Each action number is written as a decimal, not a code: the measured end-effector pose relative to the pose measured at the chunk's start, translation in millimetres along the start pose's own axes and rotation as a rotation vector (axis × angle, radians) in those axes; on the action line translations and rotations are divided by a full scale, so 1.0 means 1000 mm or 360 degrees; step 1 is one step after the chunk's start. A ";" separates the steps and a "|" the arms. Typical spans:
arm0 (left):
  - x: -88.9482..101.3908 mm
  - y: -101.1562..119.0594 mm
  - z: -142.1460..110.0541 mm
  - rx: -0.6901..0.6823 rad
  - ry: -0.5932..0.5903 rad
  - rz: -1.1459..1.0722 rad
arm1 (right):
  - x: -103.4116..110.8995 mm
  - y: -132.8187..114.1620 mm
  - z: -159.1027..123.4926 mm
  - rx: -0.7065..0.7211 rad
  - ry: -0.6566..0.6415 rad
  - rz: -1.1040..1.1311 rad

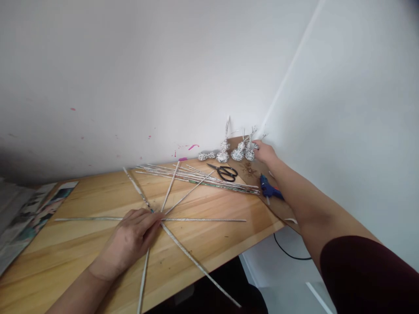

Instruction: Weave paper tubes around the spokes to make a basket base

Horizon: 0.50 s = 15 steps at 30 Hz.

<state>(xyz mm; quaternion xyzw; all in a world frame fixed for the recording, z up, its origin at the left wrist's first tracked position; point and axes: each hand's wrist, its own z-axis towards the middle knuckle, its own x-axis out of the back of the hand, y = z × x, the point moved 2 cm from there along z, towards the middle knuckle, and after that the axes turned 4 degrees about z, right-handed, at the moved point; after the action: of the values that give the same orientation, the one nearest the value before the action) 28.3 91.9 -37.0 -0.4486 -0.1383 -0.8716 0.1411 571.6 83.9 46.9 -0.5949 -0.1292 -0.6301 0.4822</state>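
Note:
Thin rolled newspaper sticks (206,220) lie crossed in a star on the table. My left hand (131,233) is closed over their crossing point, fingers pinched on it and hiding the middle. At the back right, my right hand (264,151) is closed around a small woven paper gourd (255,146), mostly hidden by the fingers. Beside it stand other woven paper gourds, one (249,155) right below the fingers, another (238,153) to its left and a taller one (222,155) further left. A small gourd (206,155) lies on its side.
Black-handled scissors (227,173) lie beside a bundle of loose paper sticks (196,176). A blue glue gun (270,189) rests on brown cardboard (250,171) under my right forearm. Newspapers (36,213) are at the left. The wall runs along the back of the wooden table (88,253).

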 end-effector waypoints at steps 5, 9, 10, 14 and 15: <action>-0.001 -0.002 -0.002 0.0018 -0.0041 0.0020 | 0.004 -0.001 0.004 0.0020 0.0017 -0.0089; -0.001 -0.002 -0.001 0.0022 -0.0043 0.0000 | 0.001 0.000 0.004 0.0014 0.0004 -0.0095; -0.001 -0.002 0.000 0.0023 -0.0046 -0.0008 | 0.001 0.000 0.004 0.0012 -0.0001 -0.0095; -0.001 -0.002 0.000 0.0023 -0.0042 -0.0011 | 0.001 0.003 0.001 0.0019 -0.0040 -0.0093; -0.002 -0.003 0.000 0.0023 -0.0036 -0.0010 | 0.003 0.004 0.001 0.0026 -0.0047 -0.0094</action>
<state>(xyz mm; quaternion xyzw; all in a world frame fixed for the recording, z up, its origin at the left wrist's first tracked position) 27.9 94.3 -38.7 -0.4569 -0.1475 -0.8659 0.1400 575.3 81.4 47.8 -0.5961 -0.1587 -0.6341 0.4663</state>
